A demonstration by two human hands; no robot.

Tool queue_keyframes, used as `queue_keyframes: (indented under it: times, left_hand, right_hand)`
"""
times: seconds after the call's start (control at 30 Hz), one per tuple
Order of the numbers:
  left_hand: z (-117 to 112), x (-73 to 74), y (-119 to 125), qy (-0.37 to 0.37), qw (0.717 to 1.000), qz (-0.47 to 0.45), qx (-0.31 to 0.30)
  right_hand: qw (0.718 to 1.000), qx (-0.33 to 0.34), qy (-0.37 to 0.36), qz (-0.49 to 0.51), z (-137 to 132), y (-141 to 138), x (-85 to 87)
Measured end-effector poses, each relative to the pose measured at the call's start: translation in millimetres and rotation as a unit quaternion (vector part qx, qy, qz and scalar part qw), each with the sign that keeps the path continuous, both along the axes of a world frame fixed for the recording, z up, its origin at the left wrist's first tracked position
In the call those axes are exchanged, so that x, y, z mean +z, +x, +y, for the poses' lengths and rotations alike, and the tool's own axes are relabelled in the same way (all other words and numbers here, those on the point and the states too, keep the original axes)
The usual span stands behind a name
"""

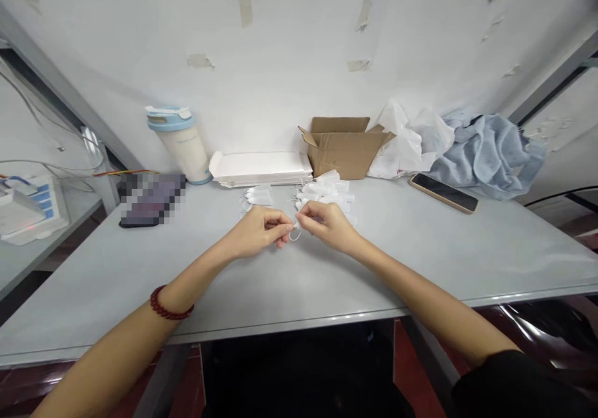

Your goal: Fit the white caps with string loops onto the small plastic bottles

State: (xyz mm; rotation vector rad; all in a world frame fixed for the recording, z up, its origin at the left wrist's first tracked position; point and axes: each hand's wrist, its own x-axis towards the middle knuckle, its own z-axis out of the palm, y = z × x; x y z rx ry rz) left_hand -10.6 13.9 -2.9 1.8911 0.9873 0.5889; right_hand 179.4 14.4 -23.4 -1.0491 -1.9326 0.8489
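Observation:
My left hand [262, 230] and my right hand [329, 223] meet fingertip to fingertip over the middle of the table, both pinched closed. Between them is a thin white string loop [295, 236], which hangs below the fingertips. Whatever else they pinch is too small to make out. Just behind my right hand lies a pile of small white tags or pouches [327, 187] with thin loops. A smaller group of the same white pieces [258, 196] lies behind my left hand.
Along the wall stand a blue-lidded tumbler [183, 147], stacked flat white boxes [261, 167], an open cardboard box [343, 153], a white plastic bag [397, 141] and a bundled blue cloth [490, 156]. A phone [443, 192] lies right, a blurred-out device [153, 200] left, on the grey table [420, 243].

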Motion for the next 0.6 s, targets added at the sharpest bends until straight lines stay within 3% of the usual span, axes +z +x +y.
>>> queue_keyframes:
  times: [0.2, 0.4, 0.5, 0.6]
  left_hand:
    - [8, 7.7, -8, 0.014, 0.999, 0.032, -0.001]
    - [29, 23.7, -43, -0.007, 0.989, 0.145, 0.024]
    - [38, 24.8, -59, -0.023, 0.983, 0.179, 0.025]
    - [43, 20.7, -67, -0.042, 0.983, 0.179, 0.013]
  right_hand:
    - [0.999, -0.007, -0.002, -0.031, 1, 3, 5.8]
    - [0.998, -0.044, -0.011, -0.042, 12, 13, 6.8]
    - [0.991, -0.058, 0.055, -0.108, 17, 15, 1.1]
    - [0.964, -0.063, 0.142, -0.216, 20, 15, -7.1]
